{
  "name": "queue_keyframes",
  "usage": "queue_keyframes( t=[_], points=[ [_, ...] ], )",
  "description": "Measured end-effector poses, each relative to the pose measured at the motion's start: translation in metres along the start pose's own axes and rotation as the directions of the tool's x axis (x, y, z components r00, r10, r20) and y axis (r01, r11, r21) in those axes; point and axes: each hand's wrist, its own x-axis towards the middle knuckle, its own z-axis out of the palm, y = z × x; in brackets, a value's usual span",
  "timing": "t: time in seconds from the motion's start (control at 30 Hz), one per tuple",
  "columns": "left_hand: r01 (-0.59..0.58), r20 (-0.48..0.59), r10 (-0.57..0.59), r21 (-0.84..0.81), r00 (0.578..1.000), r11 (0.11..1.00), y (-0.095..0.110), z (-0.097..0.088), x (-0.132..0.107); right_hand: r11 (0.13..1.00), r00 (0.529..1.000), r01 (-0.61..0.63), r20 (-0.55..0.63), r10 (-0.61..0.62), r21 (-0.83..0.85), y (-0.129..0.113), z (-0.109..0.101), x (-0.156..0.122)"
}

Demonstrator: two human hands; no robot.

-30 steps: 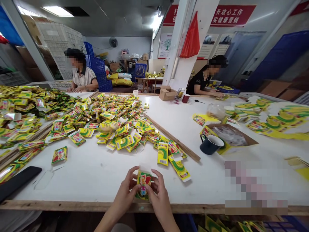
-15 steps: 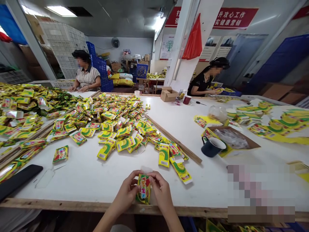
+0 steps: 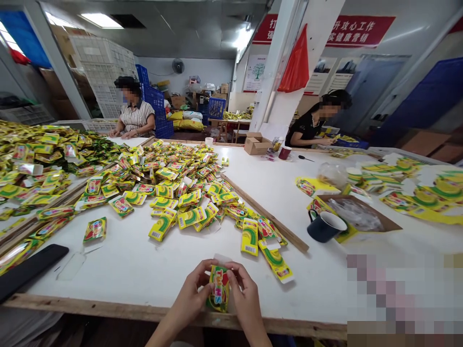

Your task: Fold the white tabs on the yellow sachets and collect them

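A small yellow-green candy box (image 3: 219, 289) with colourful lettering is held upright at the table's front edge. My left hand (image 3: 195, 289) grips its left side, thumb on the front face. My right hand (image 3: 245, 291) holds the right side, its thumb near the upper corner. A pale flap (image 3: 221, 259) stands up at the box's top, between the fingertips of both hands. Beyond my hands lies a big heap of similar boxes (image 3: 173, 178). Nearest on the right are a box standing on end (image 3: 249, 236) and one lying with its white flap out (image 3: 275, 262).
A wooden strip (image 3: 265, 212) runs across the white table (image 3: 137, 274). To the right stand a dark mug (image 3: 325, 226) and an open carton with clear plastic (image 3: 361, 214). A black phone-like slab (image 3: 32, 270) lies left. Two people (image 3: 135, 113) (image 3: 314, 120) sit at the far side.
The view has shifted slightly, so the scene sits a little further right and lower. Both hands keep nearly the same hold on the candy box.
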Motion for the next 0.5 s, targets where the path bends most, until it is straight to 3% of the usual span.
queue_keyframes(
  t=[0.17, 0.33, 0.5],
  points=[
    [-0.042, -0.039, 0.042, -0.004, 0.998, 0.999, 0.003, 0.002, -0.001, 0.999, 0.997, 0.025, -0.068, -0.022, 0.045, 0.002, 0.001, 0.002],
    [-0.034, -0.049, 0.041, 0.125, 0.998, 0.992, 0.008, 0.0, 0.002, 0.998, 0.997, 0.063, 0.05, -0.063, 0.003, -0.002, -0.001, 0.001],
    [-0.037, -0.14, 0.062, 0.171, 0.988, 0.985, 0.014, 0.001, 0.002, 0.998, 0.993, 0.064, 0.097, -0.066, 0.025, -0.012, 0.004, 0.001]
  ],
)
